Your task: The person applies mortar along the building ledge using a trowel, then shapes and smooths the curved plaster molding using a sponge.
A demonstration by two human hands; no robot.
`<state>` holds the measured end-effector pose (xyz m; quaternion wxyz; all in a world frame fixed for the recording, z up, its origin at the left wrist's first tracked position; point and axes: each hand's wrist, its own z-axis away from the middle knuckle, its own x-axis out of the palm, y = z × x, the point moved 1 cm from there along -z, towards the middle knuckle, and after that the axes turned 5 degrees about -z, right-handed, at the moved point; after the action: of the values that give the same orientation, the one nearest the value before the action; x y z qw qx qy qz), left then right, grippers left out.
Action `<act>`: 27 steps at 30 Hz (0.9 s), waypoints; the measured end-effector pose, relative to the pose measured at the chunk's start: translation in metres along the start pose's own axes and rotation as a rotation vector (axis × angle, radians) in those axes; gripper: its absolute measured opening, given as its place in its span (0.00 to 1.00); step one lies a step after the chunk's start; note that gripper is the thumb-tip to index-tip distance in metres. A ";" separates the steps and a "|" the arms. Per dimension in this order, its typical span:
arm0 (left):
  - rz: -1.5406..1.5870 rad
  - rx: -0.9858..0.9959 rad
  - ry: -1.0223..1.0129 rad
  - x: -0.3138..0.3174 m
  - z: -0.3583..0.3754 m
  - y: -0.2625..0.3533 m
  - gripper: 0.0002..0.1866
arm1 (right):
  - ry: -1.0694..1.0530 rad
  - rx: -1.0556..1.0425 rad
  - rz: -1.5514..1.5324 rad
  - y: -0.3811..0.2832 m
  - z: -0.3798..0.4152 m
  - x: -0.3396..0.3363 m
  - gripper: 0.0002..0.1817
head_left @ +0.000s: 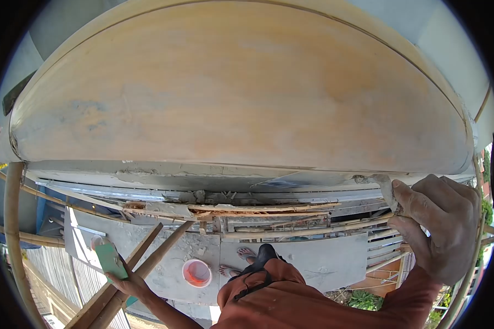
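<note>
The person's right hand [439,225] is up at the bottom edge of a big curved wall [241,88]. Its grip is closed on a lump of wet gray plaster [388,192], pinched between the thumb and the fingers. The lump is soft and sticky, and it touches the wall's edge at the right end. The hand is dusty with gray.

The left hand [127,285] hangs low on the left side. Its grip is closed around a green float [111,260], a flat tool with a pale green face. The float is tilted and sits well apart from the wall.

The wall is smooth and tan, with faint blue and orange marks. Under it runs a gray ledge [203,175] with rough bits of plaster stuck on it. Below the ledge lies a broken wooden strip [247,208] with splinters.

The person stands on a gray board [313,257]. Two feet in sandals [241,260] show on it. An orange bucket [196,272] sits on the board, near the feet and between the two hands. Bamboo poles [13,236] stand at the left, and two more poles [142,257] cross in front of the left hand, close beside the float. The person's orange clothes [274,296] fill the bottom of the view and hide part of the board. Green plants [362,300] grow far below on the right.
</note>
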<state>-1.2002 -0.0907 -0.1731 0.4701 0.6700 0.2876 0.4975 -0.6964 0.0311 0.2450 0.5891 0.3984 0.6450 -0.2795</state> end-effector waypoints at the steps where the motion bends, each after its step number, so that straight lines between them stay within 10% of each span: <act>1: -0.032 0.015 0.015 -0.007 -0.003 -0.002 0.35 | 0.000 0.001 0.000 0.003 0.003 0.002 0.24; 13: 0.105 -0.028 0.042 0.007 -0.002 0.014 0.33 | 0.089 0.095 -0.023 0.028 0.037 -0.010 0.22; 16: -0.329 0.090 0.000 -0.012 -0.012 -0.005 0.34 | 0.154 0.073 -0.151 0.028 0.029 -0.005 0.23; 27: 0.007 -0.008 0.061 0.009 -0.002 0.014 0.35 | 0.175 0.179 -0.169 0.027 0.030 0.008 0.22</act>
<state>-1.1999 -0.0884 -0.1565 0.4621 0.6537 0.2974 0.5203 -0.6569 0.0221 0.2355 0.4672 0.4168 0.6975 -0.3487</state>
